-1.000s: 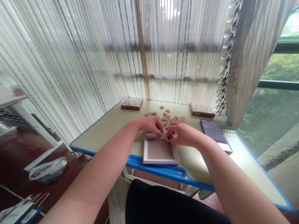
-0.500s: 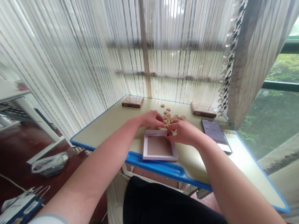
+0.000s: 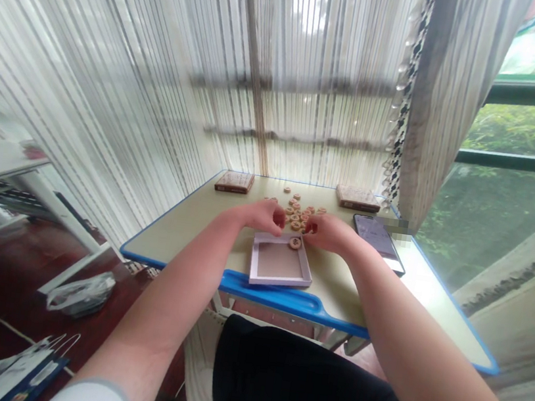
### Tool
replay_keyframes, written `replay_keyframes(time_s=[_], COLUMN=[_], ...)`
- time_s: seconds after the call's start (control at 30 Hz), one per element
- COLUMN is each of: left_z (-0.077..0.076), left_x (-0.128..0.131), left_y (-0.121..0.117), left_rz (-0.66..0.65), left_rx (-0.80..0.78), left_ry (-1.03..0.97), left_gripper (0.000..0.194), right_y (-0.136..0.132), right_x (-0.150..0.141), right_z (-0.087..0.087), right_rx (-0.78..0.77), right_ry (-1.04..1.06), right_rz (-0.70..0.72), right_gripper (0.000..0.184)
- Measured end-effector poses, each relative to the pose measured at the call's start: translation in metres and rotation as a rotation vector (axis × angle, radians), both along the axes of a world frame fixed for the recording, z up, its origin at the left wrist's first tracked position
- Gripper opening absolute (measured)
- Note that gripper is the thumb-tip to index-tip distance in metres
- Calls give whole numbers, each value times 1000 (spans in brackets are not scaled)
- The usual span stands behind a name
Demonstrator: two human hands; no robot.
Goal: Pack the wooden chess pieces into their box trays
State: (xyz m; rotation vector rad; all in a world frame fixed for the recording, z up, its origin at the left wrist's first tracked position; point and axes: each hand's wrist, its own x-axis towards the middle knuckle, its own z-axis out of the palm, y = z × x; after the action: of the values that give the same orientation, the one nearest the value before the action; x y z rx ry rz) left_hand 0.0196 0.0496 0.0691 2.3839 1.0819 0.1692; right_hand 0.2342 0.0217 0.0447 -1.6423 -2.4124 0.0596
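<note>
A shallow, open white box (image 3: 253, 261) with a brown bottom lies at the table's front edge. In its far right corner rests a round wooden game piece (image 3: 295, 243), with dark marking on its top. Behind the box several similar wooden pieces (image 3: 296, 217) are spread in a loose heap. My left hand (image 3: 265, 215) hovers by the box's far left corner, fingers curved, thumb apart, nothing visible in it. Beside the heap and the far right corner is my right hand (image 3: 325, 230), its fingers bent and slightly parted; no piece shows between them.
Two flat brown boxes, one at the back left (image 3: 234, 181) and one at the back right (image 3: 358, 198), lie on the table (image 3: 168, 233). A phone (image 3: 378, 241) lies to the right of my right hand. Blue trim runs along the table edge; curtains hang behind.
The round piece now lies in the box's far right corner, where my right fingers were. My right hand has drawn back off that corner toward the heap. My left hand's fingers have spread.
</note>
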Motion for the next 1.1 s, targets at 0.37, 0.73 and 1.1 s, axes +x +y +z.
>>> replay_keyframes(time_s=[0.37,0.73,1.1], left_z=[-1,-3,-3], left_x=[-1,1,4], left_y=[3,2,0], left_rz=[7,85,138], left_rx=[58,94,141], left_ry=[145,149,162], left_gripper=[30,27,24], right_y=[3,2,-4], right_x=[4,3,5], right_z=[1,3,11], right_rx=[-27,-80,-122], right_ry=[3,-49,-16], right_rz=[-55,-76,-38], right_gripper=[34,31,30])
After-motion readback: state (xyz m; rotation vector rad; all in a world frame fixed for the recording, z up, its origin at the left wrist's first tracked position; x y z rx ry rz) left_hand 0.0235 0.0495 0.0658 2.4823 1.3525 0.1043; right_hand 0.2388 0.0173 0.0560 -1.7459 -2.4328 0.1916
